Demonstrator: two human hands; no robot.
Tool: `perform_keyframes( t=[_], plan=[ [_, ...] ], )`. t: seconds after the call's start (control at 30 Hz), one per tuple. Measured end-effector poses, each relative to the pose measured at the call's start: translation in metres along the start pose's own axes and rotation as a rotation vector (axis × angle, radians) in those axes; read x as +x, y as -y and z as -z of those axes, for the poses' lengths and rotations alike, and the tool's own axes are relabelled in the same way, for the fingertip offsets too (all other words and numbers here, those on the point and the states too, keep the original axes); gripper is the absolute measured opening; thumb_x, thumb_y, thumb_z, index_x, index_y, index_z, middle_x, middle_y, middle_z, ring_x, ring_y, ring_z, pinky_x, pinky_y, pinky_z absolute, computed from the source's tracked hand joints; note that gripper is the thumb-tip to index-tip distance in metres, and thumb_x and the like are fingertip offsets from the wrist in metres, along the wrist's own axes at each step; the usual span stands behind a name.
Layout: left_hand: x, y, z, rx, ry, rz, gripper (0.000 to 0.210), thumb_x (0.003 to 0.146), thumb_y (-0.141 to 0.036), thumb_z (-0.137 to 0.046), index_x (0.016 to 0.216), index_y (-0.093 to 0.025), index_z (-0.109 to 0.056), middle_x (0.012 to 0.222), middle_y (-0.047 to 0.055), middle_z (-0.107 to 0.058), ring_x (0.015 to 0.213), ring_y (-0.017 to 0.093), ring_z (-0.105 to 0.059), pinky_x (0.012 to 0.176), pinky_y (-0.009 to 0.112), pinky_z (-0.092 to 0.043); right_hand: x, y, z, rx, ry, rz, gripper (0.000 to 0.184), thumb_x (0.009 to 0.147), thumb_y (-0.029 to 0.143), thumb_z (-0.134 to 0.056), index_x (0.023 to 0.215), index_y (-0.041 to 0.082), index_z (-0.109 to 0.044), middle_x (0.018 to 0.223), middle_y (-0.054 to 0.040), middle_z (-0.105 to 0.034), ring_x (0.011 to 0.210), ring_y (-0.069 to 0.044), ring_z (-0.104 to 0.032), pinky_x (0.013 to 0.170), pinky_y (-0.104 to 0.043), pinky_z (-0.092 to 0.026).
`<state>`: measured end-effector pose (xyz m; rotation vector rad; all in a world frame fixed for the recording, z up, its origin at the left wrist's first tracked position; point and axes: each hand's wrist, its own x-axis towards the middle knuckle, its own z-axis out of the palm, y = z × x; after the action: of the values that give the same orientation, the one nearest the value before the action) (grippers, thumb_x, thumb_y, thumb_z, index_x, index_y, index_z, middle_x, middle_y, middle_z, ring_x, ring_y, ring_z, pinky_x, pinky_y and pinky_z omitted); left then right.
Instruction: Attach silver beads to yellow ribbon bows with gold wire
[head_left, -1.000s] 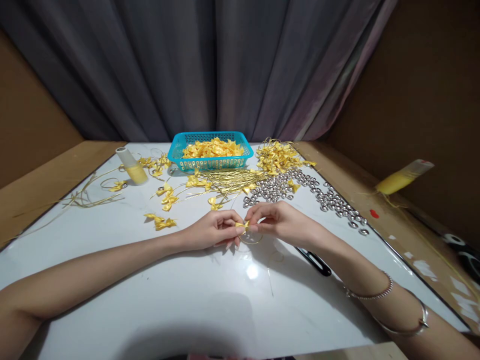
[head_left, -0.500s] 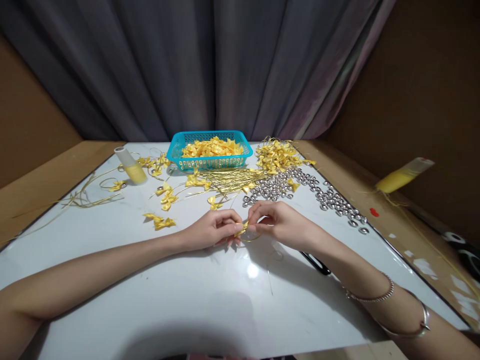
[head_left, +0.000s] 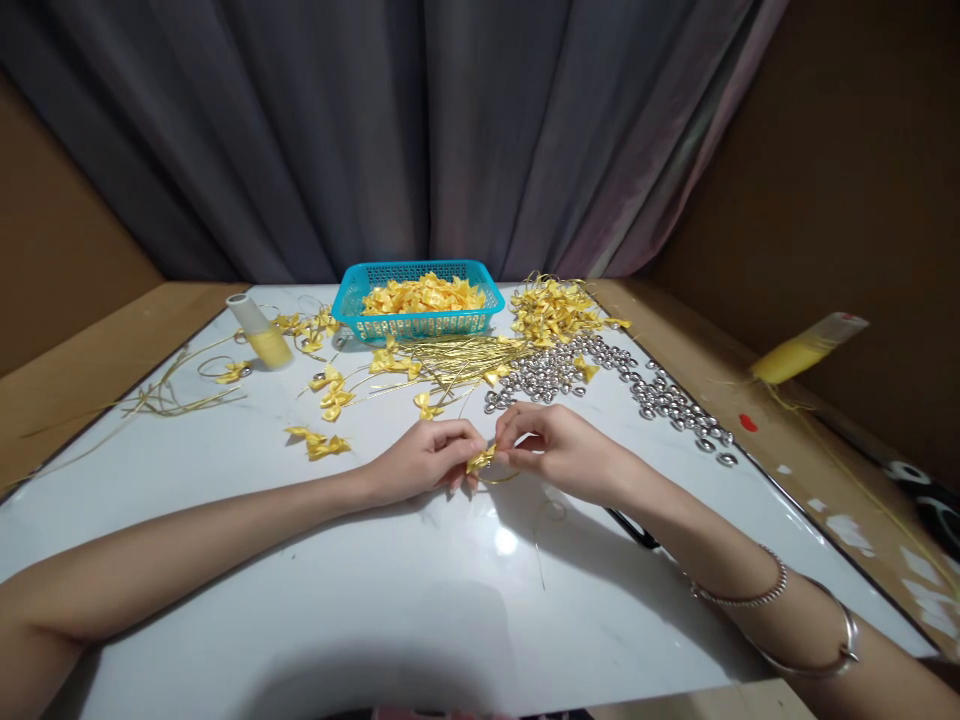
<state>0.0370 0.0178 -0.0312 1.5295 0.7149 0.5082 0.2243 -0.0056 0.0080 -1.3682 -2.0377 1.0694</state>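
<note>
Near the middle of the table, my left hand (head_left: 439, 457) pinches a small yellow ribbon bow (head_left: 481, 461) between thumb and fingers. My right hand (head_left: 559, 448) is closed at the bow's right side, its fingertips pinching the bow's edge or the cord there; the exact grip is too small to make out. A thin gold cord (head_left: 501, 479) curves in a loop below the bow, between the two hands. Just beyond my fingers lie silver beads (head_left: 544, 372) and a bundle of gold cords (head_left: 465, 358).
Behind stands a blue basket (head_left: 346, 305) full of yellow bows, with a bow pile (head_left: 555, 312) beside it. Yellow thread spools (head_left: 262, 335) stand left and lie right (head_left: 806, 350). A black-handled tool (head_left: 634, 528) lies under my right forearm. Loose thread (head_left: 539, 555) lies in front.
My left thumb has shifted slightly on the bow, so more of the bow shows between my hands. Both hands stay in nearly the same place.
</note>
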Motion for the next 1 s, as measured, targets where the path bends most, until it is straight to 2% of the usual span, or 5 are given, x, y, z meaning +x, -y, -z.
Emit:
perform_keyframes(
  t=[0.37,0.63,0.83,1.0],
  plan=[
    [-0.002,-0.002,-0.003,0.141,-0.028,-0.044,0.018,0.084,-0.029,-0.056,0.076,-0.014,-0.055,0.057,-0.002,-0.057,0.050,0.008,-0.048,0.051,0.019,-0.036,0.000,0.000,0.000,-0.031,0.011,-0.021,0.014,0.070,0.006,-0.056,0.060,0.014,-0.059,0.081,-0.0052,-0.058,0.076,-0.017,-0.059,0.069,-0.028,-0.048],
    [-0.002,0.000,-0.004,0.167,0.005,-0.048,0.017,0.085,-0.030,-0.054,0.078,-0.014,-0.055,0.060,0.000,-0.060,0.049,0.007,-0.047,0.048,0.018,-0.035,0.000,-0.001,-0.003,-0.075,0.004,-0.029,0.015,0.070,0.006,-0.057,0.059,0.015,-0.060,0.082,-0.0053,-0.059,0.075,-0.017,-0.060,0.069,-0.028,-0.048],
    [-0.002,-0.004,-0.001,0.144,0.018,-0.012,0.021,0.085,-0.033,-0.054,0.079,-0.014,-0.053,0.060,0.001,-0.061,0.044,0.006,-0.040,0.041,0.017,-0.030,0.001,-0.002,0.002,-0.031,0.015,-0.038,0.012,0.073,0.010,-0.057,0.062,0.015,-0.061,0.082,-0.0062,-0.062,0.078,-0.018,-0.061,0.070,-0.030,-0.048],
    [-0.002,-0.005,0.002,0.076,0.015,0.018,0.020,0.084,-0.033,-0.055,0.080,-0.013,-0.053,0.063,0.001,-0.062,0.042,0.005,-0.038,0.040,0.016,-0.029,0.003,0.000,0.010,0.029,-0.046,-0.165,0.006,0.076,0.013,-0.056,0.076,0.016,-0.060,0.079,-0.0063,-0.066,0.073,-0.018,-0.062,0.066,-0.029,-0.048]
  ],
)
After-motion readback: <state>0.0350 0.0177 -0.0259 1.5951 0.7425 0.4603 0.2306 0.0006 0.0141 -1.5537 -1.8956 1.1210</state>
